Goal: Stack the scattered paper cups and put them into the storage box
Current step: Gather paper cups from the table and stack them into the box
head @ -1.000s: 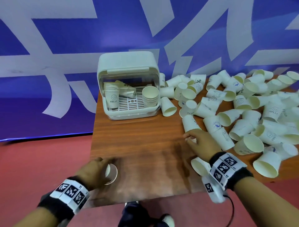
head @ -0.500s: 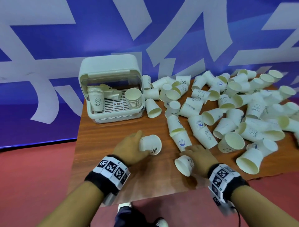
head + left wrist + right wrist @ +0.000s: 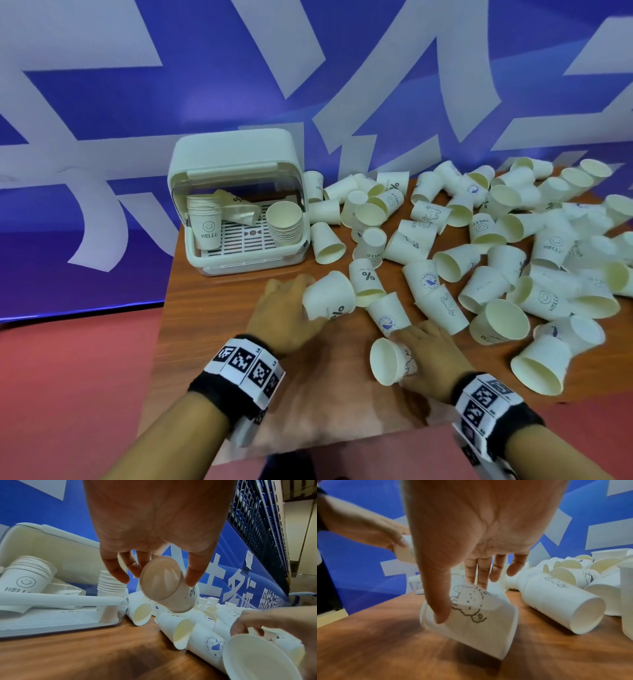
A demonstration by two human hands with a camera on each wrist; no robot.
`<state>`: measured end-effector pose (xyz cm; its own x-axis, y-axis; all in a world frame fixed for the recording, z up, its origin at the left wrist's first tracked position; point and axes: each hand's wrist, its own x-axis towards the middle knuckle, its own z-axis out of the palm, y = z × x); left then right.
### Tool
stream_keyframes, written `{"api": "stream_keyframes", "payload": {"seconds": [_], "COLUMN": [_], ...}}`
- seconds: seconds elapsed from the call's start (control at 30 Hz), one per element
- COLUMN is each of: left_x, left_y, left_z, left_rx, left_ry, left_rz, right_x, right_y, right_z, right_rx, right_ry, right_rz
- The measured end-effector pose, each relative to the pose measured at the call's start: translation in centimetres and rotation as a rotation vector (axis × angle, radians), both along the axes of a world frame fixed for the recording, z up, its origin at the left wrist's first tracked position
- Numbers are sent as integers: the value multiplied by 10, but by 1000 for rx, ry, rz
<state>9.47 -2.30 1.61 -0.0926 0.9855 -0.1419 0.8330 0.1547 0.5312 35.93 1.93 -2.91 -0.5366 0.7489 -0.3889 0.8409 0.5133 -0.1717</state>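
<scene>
The left hand (image 3: 284,315) grips a percent-marked cup (image 3: 329,296) by its closed end, fingers curled round the base, and holds it on its side above the counter (image 3: 219,308), mouth turned toward the right. The right hand (image 3: 435,356) pinches a bear-print cup (image 3: 390,359) near the counter's front edge, thumb on its wall and fingers behind, its open mouth facing left. Held so, the two cups look lined up for nesting, probably the start of a fresh stack. The storage box (image 3: 236,164) stands at the back left corner with its lid raised; inside are a smiley-cup stack (image 3: 205,219) on the left, a second stack (image 3: 286,222) on the right, and a crumpled plastic sleeve (image 3: 236,209) between them. Many loose cups (image 3: 479,260) lie tumbled over the counter's right half up to its back edge, several just beside both hands, so a careless sweep could roll them off. Those nearest the box's right wall crowd its opening a little.
</scene>
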Motion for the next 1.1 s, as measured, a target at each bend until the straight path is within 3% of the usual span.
{"api": "stream_keyframes", "payload": {"seconds": [0.4,0.67,0.8,1.1], "left_x": [-69,-113,-129,-137], "left_y": [33,59,67,86], "left_z": [9,7,15,28], "left_rx": [17,128,157,200], "left_ry": [-297,-311,-279,-139], "left_rz": [-5,41,30,70], "right_x": [-73,-129,-148,-164], "right_y": [64,93,102,140], "right_z": [74,81,88,86], "right_rx": [-132,8,85,34], "right_ry": [476,558,481,463], "right_rz": [-244,-288,-285,-192]}}
